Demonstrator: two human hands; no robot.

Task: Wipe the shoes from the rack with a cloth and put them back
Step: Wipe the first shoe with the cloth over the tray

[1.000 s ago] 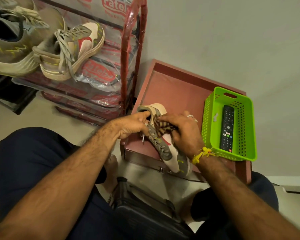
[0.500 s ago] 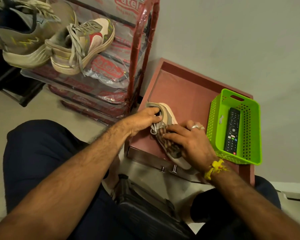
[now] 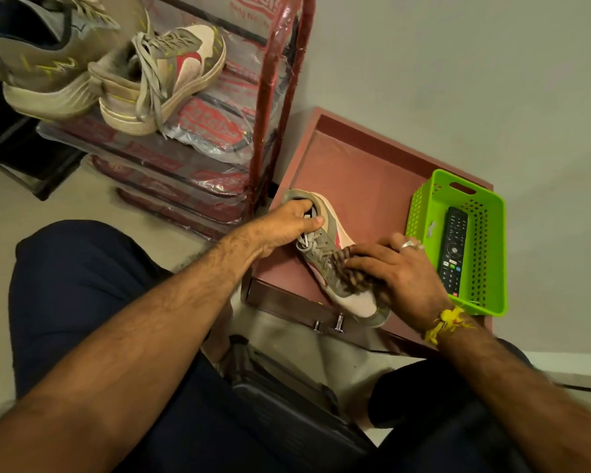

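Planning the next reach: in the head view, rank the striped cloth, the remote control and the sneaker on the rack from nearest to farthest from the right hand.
1. Striped cloth: under the right hand, pressed on the sneaker being wiped.
2. Remote control: just beyond the hand, in the green basket.
3. Sneaker on the rack: far up-left, on the top shelf.

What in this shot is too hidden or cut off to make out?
- Head view: the right hand covers most of the cloth.
- The left hand hides the shoe opening.
- The top edge cuts off the rack.
- The remote button labels are too small.
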